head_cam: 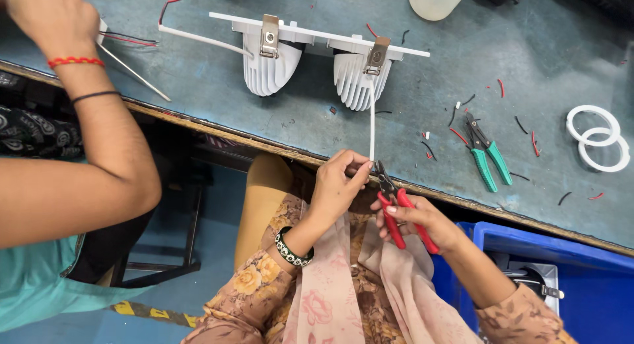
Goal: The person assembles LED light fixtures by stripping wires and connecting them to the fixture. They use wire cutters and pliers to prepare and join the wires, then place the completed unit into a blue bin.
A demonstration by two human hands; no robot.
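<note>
1. One grey-green workbench (218, 99), filling the upper part of the head view, its wooden front edge running from left down to right; far edge cut off at the top.
2. One blue plastic bin (588, 278) below the bench at lower right, cut off by the frame; something metal inside, only partly visible, hard to identify.
3. One white twin downlight fixture (317, 56) lying on the bench: two finned white heat sinks side by side under a flat plate, two metal spring clips, one on each.
4. A co-worker's forearm (99, 159) entering from the left, red thread bracelet and dark band at the wrist; hand reaching past the top-left corner, mostly cut off, grip impossible to judge. Thin red, black and white wires beside it.
5. Two white rings (598, 138), overlapping, near the bench's right edge.
6. One pale rounded object at the top, cut off, not identifiable.
7. One pair of green-handled pliers (487, 153) lying on the bench, well apart from both hands.
8. One pair of red-handled cutters (396, 208), just off the front edge of the bench, over the lap.
9. Right hand (419, 218): fingers wrapped around the red handles, dark jaws pointing up at the cable's end.
10. Left hand (340, 185): fingertips pinched on the lower end of the cable, beaded bangle at the wrist.
11. One white cable (372, 119), running straight down from the right heat sink to the pinching fingers.
12. Many short red, black and white wire offcuts scattered around the green pliers; too small to count.
</note>
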